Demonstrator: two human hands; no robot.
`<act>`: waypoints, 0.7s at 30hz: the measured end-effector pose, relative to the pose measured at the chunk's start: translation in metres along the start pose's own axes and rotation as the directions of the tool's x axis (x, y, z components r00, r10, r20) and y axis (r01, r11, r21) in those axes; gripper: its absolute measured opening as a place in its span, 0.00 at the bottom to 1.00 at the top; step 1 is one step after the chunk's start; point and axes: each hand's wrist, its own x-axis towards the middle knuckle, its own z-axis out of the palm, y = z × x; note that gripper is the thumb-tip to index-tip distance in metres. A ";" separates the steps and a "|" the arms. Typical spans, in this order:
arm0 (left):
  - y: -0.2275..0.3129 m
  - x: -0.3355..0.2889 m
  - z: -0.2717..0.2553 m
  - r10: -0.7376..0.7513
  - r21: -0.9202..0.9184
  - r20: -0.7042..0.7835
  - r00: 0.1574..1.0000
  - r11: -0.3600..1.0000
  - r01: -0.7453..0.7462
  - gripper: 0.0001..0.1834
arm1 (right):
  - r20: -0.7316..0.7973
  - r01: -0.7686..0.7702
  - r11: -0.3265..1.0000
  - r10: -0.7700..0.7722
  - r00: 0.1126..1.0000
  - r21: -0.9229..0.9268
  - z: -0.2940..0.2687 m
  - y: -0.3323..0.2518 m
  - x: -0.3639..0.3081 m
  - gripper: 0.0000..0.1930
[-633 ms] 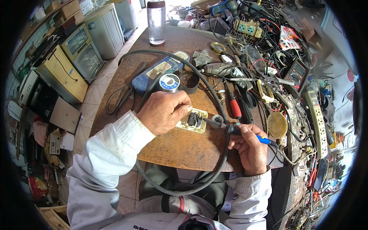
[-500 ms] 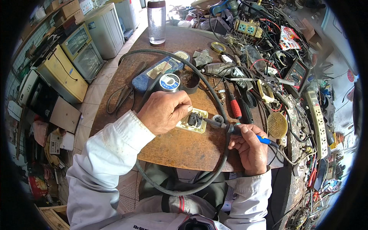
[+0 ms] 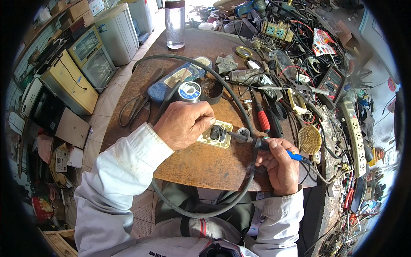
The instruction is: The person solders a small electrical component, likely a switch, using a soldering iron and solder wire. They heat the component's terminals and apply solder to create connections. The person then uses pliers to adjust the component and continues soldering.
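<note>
My right hand (image 3: 280, 165) is closed round a soldering iron (image 3: 266, 145) with a blue rear end and cord. Its tip points left, at a black part seated in a cream plastic housing (image 3: 220, 144) on the table. At the housing's upper left, my left hand (image 3: 184, 124) is pinched shut, its fingertips over the edge. What they hold is hidden. A thick black cable (image 3: 234, 205) loops round the work and passes by the iron. Just beyond my left hand stands a solder spool (image 3: 189, 92); right of the housing is a small round tin (image 3: 244, 132).
Beyond the spool lie a blue box (image 3: 169, 83) and a dark round tin (image 3: 212, 89). A red-handled screwdriver (image 3: 263, 122) lies to the right. Tangled cables, a multimeter (image 3: 332, 85) and a power strip (image 3: 354, 132) crowd the right side. A clear bottle (image 3: 175, 28) stands at the far edge.
</note>
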 end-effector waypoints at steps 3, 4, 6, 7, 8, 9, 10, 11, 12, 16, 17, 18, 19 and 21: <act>0.000 0.001 0.001 0.000 -0.007 0.002 1.000 1.000 0.000 0.07 | -0.008 0.000 1.000 0.000 1.000 -0.001 -0.001 0.001 -0.001 0.10; 0.000 0.001 0.001 0.004 -0.006 0.001 1.000 1.000 -0.004 0.07 | -0.010 0.003 1.000 -0.003 1.000 0.001 -0.001 0.001 -0.001 0.10; 0.000 0.001 0.001 0.011 -0.002 -0.002 1.000 1.000 -0.011 0.07 | -0.015 0.007 1.000 -0.007 1.000 0.006 -0.001 0.002 0.000 0.10; 0.000 0.001 0.001 0.014 0.002 -0.006 1.000 1.000 -0.014 0.07 | -0.014 0.010 1.000 -0.010 1.000 0.007 -0.001 0.002 0.000 0.10; 0.001 0.001 0.001 0.016 0.006 -0.009 1.000 1.000 -0.016 0.07 | -0.013 0.012 1.000 -0.012 1.000 0.008 -0.001 0.002 0.000 0.10; 0.001 0.001 0.000 0.008 0.006 -0.003 1.000 1.000 -0.008 0.07 | -0.013 0.015 1.000 -0.015 1.000 0.010 0.000 0.001 0.000 0.10; 0.002 0.001 0.000 -0.002 0.007 0.004 1.000 1.000 0.002 0.07 | -0.008 0.013 1.000 -0.013 1.000 0.007 -0.001 0.002 0.000 0.10; 0.002 0.001 0.000 -0.012 0.008 0.011 1.000 1.000 0.012 0.07 | -0.003 0.010 1.000 -0.010 1.000 0.004 -0.001 0.002 0.000 0.09; 0.001 0.001 0.000 -0.012 0.008 0.011 1.000 1.000 0.012 0.07 | 0.002 0.008 1.000 -0.008 1.000 0.001 -0.001 0.002 0.001 0.09; 0.001 0.001 0.000 -0.006 0.000 0.006 1.000 1.000 0.006 0.08 | -0.004 0.005 1.000 -0.005 1.000 -0.001 -0.001 0.000 0.000 0.09; 0.001 0.001 0.000 -0.004 -0.003 0.004 1.000 1.000 0.004 0.08 | -0.004 0.005 1.000 -0.005 1.000 -0.001 -0.001 0.001 0.000 0.09; 0.001 0.001 0.001 0.002 -0.005 0.003 1.000 1.000 -0.002 0.08 | -0.004 0.006 1.000 -0.006 1.000 -0.002 -0.002 0.001 0.000 0.09; 0.001 0.002 0.000 0.006 -0.005 0.001 1.000 1.000 -0.006 0.08 | -0.003 0.007 1.000 -0.007 1.000 -0.004 -0.001 0.001 0.000 0.09; 0.001 0.002 0.000 0.016 -0.004 -0.003 1.000 1.000 -0.016 0.08 | -0.002 0.011 1.000 -0.011 1.000 -0.007 0.000 0.000 -0.001 0.09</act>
